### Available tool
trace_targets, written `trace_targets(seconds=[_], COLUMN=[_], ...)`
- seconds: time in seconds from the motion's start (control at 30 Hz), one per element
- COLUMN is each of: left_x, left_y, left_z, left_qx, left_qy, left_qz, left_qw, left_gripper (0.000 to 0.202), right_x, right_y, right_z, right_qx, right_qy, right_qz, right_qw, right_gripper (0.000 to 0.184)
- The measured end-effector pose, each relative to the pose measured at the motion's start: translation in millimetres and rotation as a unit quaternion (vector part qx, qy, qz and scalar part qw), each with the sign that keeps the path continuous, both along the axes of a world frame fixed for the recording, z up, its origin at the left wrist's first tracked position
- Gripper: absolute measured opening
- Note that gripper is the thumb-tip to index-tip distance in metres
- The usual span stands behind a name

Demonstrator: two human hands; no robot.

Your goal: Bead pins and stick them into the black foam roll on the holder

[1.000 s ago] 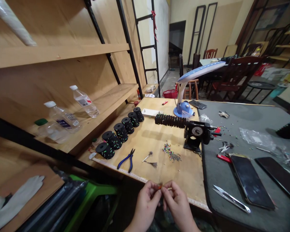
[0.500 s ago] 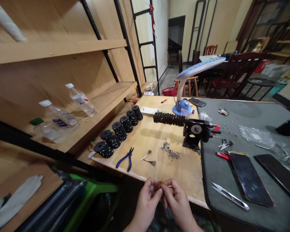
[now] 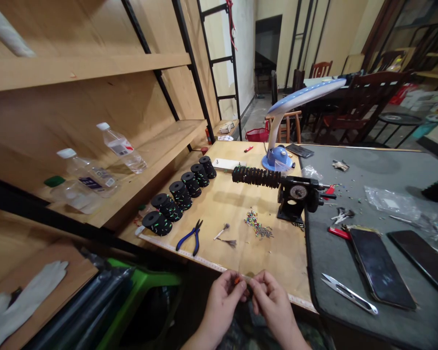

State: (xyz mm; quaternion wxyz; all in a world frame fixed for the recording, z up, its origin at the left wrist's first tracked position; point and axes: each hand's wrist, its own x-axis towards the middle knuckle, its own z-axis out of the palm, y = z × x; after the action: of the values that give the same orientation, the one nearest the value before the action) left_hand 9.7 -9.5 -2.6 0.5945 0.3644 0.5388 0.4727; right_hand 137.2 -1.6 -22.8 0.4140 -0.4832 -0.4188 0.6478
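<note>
My left hand and my right hand meet at the near edge of the wooden board. Both are pinched. Between the left fingertips shows a tiny orange piece; what the right fingers hold is too small to make out. On the board ahead lie a heap of small coloured bits, blue-handled pliers and a small brush-like tuft. A black winding device carries a dark rod of stacked rings.
Several black spools stand in a row along the board's left edge. Water bottles lie on the wooden shelf. On the grey mat lie thread snips, two dark phones and plastic bags. A blue desk lamp stands behind.
My hands have stayed pinched together at the board's edge, drawing slightly apart. The camera has tipped a little, shifting the whole scene.
</note>
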Motion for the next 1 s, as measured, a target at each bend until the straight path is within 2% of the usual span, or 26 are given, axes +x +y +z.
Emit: trace_targets(seconds=[0.3, 0.67, 1.0], left_x=[-2.5, -2.4, -1.5], left_y=[1.0, 0.0, -1.6], left_z=[-2.9, -4.9, -4.7], left_qx=[0.013, 0.039, 0.055], left_qy=[0.024, 0.069, 0.098], left_qz=[0.028, 0.033, 0.031], left_qw=[0.999, 0.996, 0.993], left_gripper=[0.027, 0.028, 0.024], right_x=[-4.6, -5.6, -5.4], right_y=[-3.8, 0.5, 1.8], right_z=[0.5, 1.1, 1.2], right_qx=[-0.028, -0.078, -0.082], right_qy=[-0.035, -0.005, 0.009], right_qz=[0.065, 0.065, 0.055], right_qw=[0.997, 0.995, 0.995], right_gripper=[0.052, 0.05, 0.048])
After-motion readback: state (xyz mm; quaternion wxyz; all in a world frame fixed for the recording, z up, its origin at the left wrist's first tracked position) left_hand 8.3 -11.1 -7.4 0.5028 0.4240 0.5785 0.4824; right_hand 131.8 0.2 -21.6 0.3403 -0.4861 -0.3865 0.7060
